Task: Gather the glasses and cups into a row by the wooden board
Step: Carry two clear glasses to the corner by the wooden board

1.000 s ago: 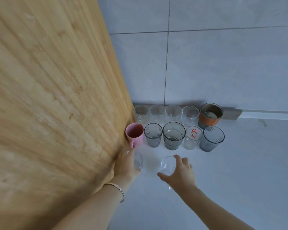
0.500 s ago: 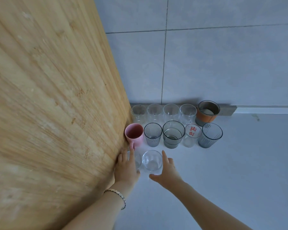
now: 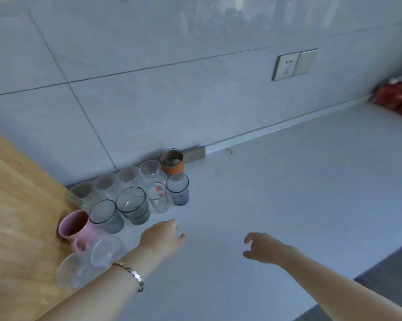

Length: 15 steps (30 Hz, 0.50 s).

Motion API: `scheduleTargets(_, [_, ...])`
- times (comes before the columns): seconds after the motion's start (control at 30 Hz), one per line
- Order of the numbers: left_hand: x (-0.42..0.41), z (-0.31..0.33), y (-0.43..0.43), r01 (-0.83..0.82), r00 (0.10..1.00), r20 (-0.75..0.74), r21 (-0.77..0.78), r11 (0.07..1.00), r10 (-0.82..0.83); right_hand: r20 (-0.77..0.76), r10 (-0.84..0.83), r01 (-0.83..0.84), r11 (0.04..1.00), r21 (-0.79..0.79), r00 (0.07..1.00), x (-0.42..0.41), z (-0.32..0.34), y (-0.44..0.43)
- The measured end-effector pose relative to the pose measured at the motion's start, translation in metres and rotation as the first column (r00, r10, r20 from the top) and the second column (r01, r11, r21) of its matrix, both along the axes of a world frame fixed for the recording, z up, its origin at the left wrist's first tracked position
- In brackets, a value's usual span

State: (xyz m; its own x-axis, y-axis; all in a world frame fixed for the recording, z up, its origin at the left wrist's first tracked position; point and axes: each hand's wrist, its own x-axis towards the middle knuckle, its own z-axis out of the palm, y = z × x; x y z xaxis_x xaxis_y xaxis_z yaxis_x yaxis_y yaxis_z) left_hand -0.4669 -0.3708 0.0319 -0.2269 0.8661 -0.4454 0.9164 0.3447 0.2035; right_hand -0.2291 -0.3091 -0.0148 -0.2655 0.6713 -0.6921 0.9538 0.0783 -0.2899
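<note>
Having released the two clear glasses (image 3: 95, 258) beside the wooden board (image 3: 17, 205), both hands' fingers now hang open, empty; row extended.

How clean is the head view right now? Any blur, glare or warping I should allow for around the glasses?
Head view: motion blur smears the whole frame, worst on the two clear glasses by the pink mug; wide-angle warping tilts the wall seams and the wooden board; soft reflections streak the wall tiles; light is even and bluish, shadows faint. Both the left hand and right hand are open and empty.
</note>
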Motion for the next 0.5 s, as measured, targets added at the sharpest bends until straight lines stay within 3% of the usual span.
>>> scheduleTargets(0.17, [0.166, 0.008, 0.054, 0.235, 0.972, 0.047, -0.058, 0.970, -0.232, -0.006, -0.263, 0.263, 0.964, 0.040, 0.965, 0.170, 0.020, -0.001])
scheduleTargets(0.3, [0.308, 0.006, 0.085, 0.383, 0.922, 0.077, -0.058, 0.922, -0.378, 0.067, -0.371, 0.364, 0.927, 0.096, 0.926, 0.313, 0.042, -0.017])
scheduleTargets(0.5, [0.513, 0.015, 0.125, 0.598, 0.796, 0.118, -0.003, 0.802, -0.593, 0.116, -0.627, 0.610, 0.778, 0.150, 0.771, 0.509, 0.066, -0.055])
